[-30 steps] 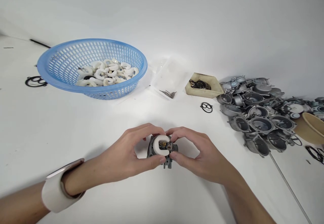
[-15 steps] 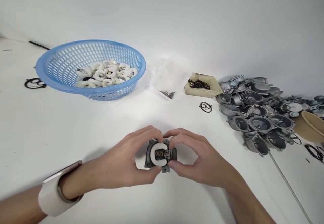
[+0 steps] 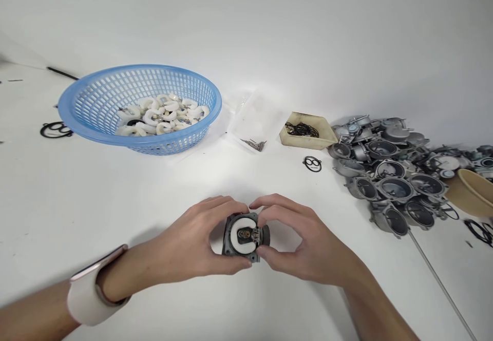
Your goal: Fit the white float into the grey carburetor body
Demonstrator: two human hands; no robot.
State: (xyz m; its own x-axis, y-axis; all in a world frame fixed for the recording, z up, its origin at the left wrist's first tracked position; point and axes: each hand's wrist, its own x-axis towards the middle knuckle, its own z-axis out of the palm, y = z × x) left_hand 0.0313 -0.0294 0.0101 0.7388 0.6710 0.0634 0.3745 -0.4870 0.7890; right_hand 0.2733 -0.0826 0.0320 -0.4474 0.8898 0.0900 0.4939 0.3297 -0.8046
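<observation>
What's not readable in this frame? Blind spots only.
Head view only:
- Carburetor body: its sides and underside are covered by the left hand and right hand.
- Small brass and metal parts inside the white float: too small to tell how they sit.
- Tan bowl: cut off by the right edge.
- Pins on the clear bag: too small to count.
- Lower castings in the metal pile: hidden by those on top.

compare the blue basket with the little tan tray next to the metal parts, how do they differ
The blue basket is round, large and slotted; the tan tray is angular, small and solid-walled. The basket holds white curved pieces; the tray holds thin black rings. Both sit open-topped on the white table, beyond the hands.
</observation>
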